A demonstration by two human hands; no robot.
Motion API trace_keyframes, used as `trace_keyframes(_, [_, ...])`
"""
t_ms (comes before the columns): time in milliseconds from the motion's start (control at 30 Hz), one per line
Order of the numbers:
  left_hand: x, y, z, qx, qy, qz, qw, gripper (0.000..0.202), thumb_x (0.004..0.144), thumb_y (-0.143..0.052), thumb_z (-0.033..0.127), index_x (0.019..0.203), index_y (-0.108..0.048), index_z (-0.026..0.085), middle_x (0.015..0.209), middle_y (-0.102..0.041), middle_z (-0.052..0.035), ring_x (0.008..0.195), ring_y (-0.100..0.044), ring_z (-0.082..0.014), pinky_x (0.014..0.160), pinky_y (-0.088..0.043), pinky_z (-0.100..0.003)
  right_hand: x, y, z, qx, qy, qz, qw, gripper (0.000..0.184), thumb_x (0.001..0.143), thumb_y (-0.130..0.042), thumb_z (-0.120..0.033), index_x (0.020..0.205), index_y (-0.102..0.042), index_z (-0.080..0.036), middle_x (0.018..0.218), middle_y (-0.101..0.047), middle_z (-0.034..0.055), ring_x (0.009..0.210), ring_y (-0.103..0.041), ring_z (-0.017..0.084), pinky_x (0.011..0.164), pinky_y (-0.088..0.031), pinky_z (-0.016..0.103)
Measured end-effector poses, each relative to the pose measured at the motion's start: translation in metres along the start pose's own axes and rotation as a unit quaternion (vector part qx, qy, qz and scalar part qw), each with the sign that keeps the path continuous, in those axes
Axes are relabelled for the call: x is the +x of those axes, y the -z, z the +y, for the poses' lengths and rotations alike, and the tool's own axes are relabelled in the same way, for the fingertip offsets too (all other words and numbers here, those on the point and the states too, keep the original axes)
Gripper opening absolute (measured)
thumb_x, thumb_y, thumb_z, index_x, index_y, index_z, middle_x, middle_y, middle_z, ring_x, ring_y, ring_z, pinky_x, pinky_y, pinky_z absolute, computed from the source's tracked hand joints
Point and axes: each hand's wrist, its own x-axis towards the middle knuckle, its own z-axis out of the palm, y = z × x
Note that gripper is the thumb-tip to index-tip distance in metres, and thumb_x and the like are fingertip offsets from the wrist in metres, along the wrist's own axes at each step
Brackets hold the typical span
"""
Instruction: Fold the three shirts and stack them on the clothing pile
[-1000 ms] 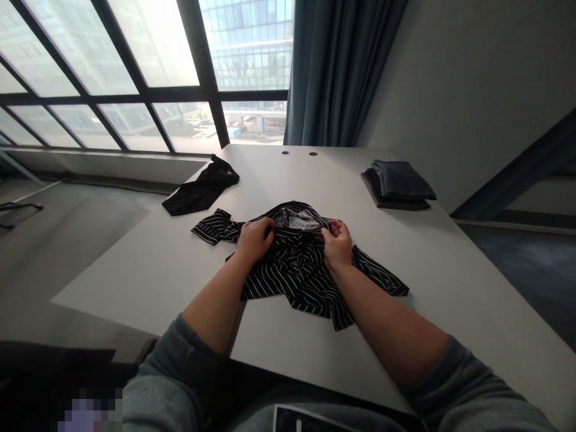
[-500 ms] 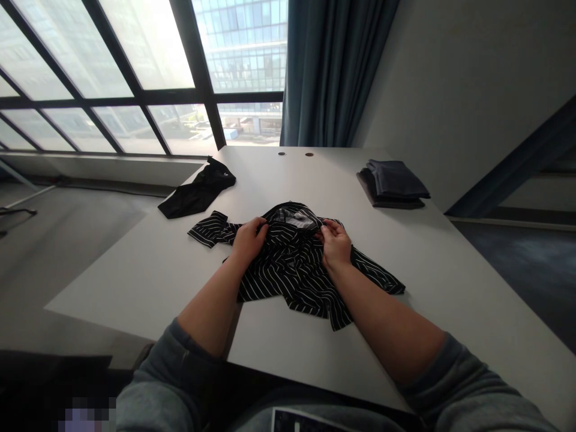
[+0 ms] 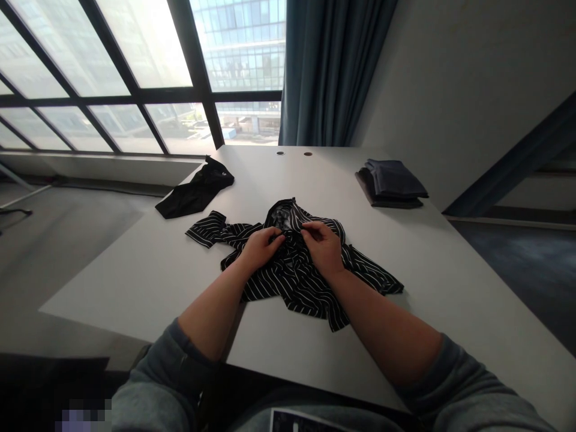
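A black shirt with thin white stripes [image 3: 310,288] lies rumpled on the white table [image 3: 270,342], its sleeves spread out to the left and right. My left hand [image 3: 261,247] pinches the cloth on the left side of the collar opening. On the other side, my right hand [image 3: 323,246] pinches the collar's edge between thumb and fingers. The two hands are close together, with the raised collar just beyond them. Inside the opening a greyish lining shows. The fingertips are partly hidden by cloth.
A black garment [image 3: 195,189] lies at the table's left edge. Toward the back right sits a stack of folded dark clothes [image 3: 391,183]. Two round cable holes are near the far edge. A blue curtain [image 3: 337,72] and windows stand behind the table.
Both hands have come closer together, drawing the sides of the collar inward. The collar opening is narrower and its edge stands up more. The other clothes have not moved.
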Motion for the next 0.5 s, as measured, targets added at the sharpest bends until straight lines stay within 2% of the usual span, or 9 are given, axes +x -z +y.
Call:
trace_keyframes(167, [-0.0010, -0.0070, 0.0059, -0.028, 0.003, -0.003, 1.000, 0.018, 0.098, -0.060, 0.035, 0.096, -0.071, 0.021, 0.092, -0.076, -0.0022, 0.082, -0.068, -0.0197, 0.079, -0.052, -0.032, -0.0072, -0.0085, 0.0017, 0.022, -0.013, -0.060, 0.998, 0.024, 0.084, -0.074, -0.036, 0.107, -0.075, -0.025, 0.106, -0.077, 0.0048, 0.099, -0.074, 0.024, 0.098, -0.060, 0.044])
trace_keyframes(333, [-0.0021, -0.0099, 0.0054, -0.039, -0.007, -0.003, 0.999, 0.017, 0.099, -0.058, 0.033, 0.098, -0.071, 0.022, 0.093, -0.076, -0.0027, 0.086, -0.069, -0.0203, 0.081, -0.052, -0.033, -0.0083, -0.0102, 0.0063, 0.048, -0.019, -0.063, 0.997, 0.030, 0.083, -0.076, -0.034, 0.112, -0.073, -0.025, 0.105, -0.077, 0.0045, 0.098, -0.074, 0.022, 0.096, -0.061, 0.042])
trace_keyframes(500, [-0.0027, -0.0099, 0.0042, -0.034, -0.006, -0.007, 0.999, 0.018, 0.099, -0.056, 0.033, 0.097, -0.071, 0.022, 0.093, -0.076, -0.0030, 0.087, -0.069, -0.0207, 0.083, -0.052, -0.033, -0.0081, -0.0093, 0.0081, 0.041, -0.026, -0.074, 0.996, 0.026, 0.082, -0.076, -0.035, 0.106, -0.074, -0.025, 0.105, -0.078, 0.0045, 0.096, -0.074, 0.022, 0.096, -0.062, 0.042])
